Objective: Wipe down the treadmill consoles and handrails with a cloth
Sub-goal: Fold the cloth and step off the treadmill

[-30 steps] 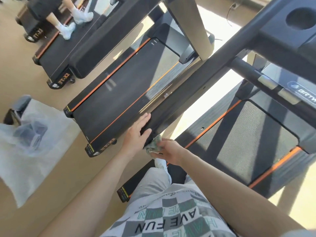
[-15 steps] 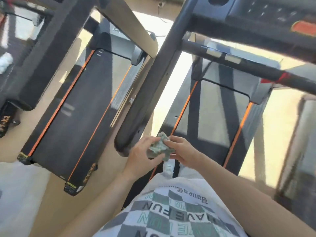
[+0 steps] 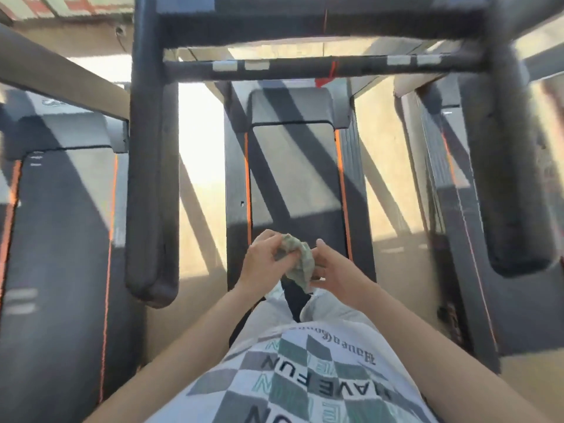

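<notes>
While both forearms reach forward, left hand (image 3: pixel 265 264) and right hand (image 3: pixel 334 270) grip the crumpled cloth (image 3: pixel 300 259)

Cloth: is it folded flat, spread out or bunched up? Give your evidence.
Bunched up. The cloth is a creased wad, gripped between the left hand and right hand.

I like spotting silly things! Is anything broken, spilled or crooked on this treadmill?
Nothing stands out. The cloth is scrunched up, but that is only because the left hand and right hand both hold it. The left handrail and right handrail look straight, and the belt shows only sun stripes, no spill.
</notes>
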The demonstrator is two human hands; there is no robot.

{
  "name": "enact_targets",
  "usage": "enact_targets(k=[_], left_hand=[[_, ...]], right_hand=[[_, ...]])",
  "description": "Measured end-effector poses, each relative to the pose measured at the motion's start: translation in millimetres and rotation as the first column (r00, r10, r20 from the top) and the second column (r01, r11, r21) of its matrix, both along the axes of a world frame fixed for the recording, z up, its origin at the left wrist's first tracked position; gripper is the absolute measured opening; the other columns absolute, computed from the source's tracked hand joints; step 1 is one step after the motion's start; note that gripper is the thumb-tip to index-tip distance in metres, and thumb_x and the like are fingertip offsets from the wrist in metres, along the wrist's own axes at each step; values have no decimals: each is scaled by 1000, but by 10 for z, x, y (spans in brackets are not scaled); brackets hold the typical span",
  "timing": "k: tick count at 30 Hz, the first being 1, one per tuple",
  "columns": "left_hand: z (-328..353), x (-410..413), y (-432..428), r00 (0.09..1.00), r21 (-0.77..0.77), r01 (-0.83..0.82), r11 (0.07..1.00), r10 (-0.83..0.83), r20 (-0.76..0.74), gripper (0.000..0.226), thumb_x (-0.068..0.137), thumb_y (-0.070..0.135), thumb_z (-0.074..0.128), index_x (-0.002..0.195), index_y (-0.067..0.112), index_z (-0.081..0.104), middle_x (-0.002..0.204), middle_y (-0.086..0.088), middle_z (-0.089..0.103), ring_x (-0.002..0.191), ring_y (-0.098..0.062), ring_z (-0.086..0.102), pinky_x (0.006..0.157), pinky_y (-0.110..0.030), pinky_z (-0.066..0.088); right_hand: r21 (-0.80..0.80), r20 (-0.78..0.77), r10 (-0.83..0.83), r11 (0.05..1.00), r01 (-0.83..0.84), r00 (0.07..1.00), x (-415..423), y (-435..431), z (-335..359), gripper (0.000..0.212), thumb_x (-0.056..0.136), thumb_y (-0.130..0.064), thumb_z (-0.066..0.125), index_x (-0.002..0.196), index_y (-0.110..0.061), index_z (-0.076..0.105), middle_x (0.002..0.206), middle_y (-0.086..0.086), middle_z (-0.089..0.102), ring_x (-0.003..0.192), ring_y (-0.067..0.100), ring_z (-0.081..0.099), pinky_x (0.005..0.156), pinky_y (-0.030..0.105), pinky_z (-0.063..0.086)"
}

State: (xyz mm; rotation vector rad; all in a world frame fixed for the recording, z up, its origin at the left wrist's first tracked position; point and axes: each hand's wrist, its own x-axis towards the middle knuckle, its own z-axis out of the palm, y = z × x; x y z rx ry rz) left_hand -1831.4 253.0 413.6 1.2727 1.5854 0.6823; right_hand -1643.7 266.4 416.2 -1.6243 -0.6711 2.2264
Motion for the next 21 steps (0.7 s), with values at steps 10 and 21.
enact_targets(k=[10, 21], left_hand=[[132, 1337, 255, 924, -29, 379, 925, -380, -40, 38, 75, 63, 71, 75, 24, 73, 76, 3, 69, 73, -22, 66, 71, -48, 56], [264, 3097, -292, 798, -114, 602, 790, -599, 69, 11, 85, 40, 76, 78, 32, 75, 75, 5, 76, 74, -14, 74, 76, -46, 62]], right_hand=[[361, 185, -237, 919, 159, 954, 1179, -788, 104, 66, 72, -30, 90, 127, -24, 53, 120, 5, 63, 102, 8, 67, 84, 30, 59], [565, 308, -644, 716, 410, 700, 2269, -1678, 116, 51, 74, -20, 89, 115, -27, 58, 108, -10, 68, 97, -2, 63, 83, 11, 47]])
